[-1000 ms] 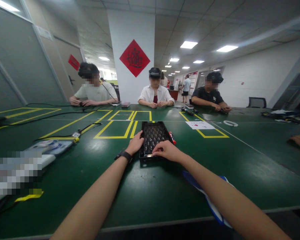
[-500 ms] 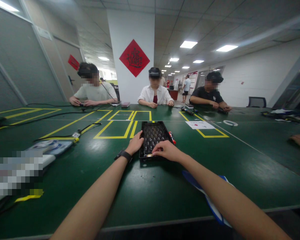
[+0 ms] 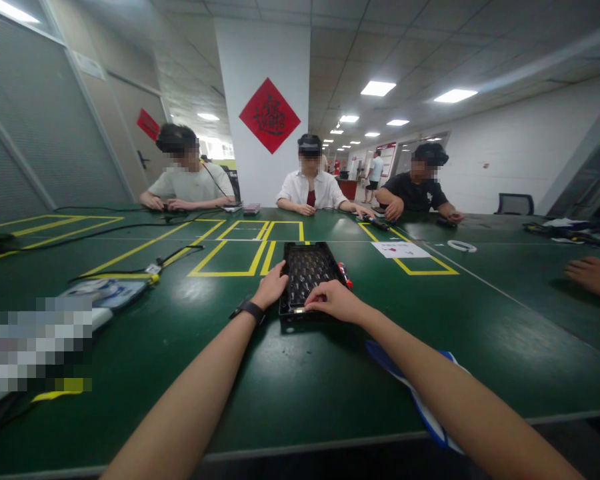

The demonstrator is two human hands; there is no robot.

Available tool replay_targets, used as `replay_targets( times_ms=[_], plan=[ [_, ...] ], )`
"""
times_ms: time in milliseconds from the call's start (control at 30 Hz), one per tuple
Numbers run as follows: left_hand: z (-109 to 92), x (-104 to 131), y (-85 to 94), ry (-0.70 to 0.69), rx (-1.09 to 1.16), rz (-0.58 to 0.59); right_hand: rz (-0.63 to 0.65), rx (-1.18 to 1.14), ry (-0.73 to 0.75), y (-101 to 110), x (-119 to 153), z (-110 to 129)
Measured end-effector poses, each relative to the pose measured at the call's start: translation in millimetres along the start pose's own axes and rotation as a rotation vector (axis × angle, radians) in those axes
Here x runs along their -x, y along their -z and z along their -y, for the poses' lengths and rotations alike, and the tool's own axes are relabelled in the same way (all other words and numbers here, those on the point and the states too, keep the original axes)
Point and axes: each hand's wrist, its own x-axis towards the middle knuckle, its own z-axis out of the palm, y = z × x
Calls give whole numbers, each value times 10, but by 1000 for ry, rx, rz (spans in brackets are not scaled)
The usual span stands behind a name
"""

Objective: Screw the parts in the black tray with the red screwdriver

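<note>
A black rectangular tray lies lengthwise before me on the green table, with rows of small shiny shapes inside it. My left hand grips its left wall, thumb on the rim. My right hand reaches over the near right corner with thumb and forefinger pinched together. Their tips touch the end of a small pale piece at the tray's near end; whether they hold it is hidden. Against the tray's right side sits a red and black object, partly covered.
Blue-and-white item lies under my right forearm. At left are a bluish packet and black cables. Ahead lie yellow tape outlines, a printed sheet and a white ring. Three people sit opposite; another person's hand rests at right.
My hands and the tray stay nearly still. Across the table, a co-worker's hand has moved toward a dark tool. The hand at the right edge has come further into view.
</note>
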Motion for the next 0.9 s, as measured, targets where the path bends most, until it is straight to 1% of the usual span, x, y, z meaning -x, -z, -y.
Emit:
replay_targets(
  times_ms=[400,733,900],
  plan=[
    [-9,12,2,-16,-3,-1,-1,-18,-1,13,11,27],
    [28,-6,-17,6,20,-5,-3,-15,13,23,15,48],
    [34,-10,-19,-5,19,-11,-6,-4,8,15,12,32]
  ],
)
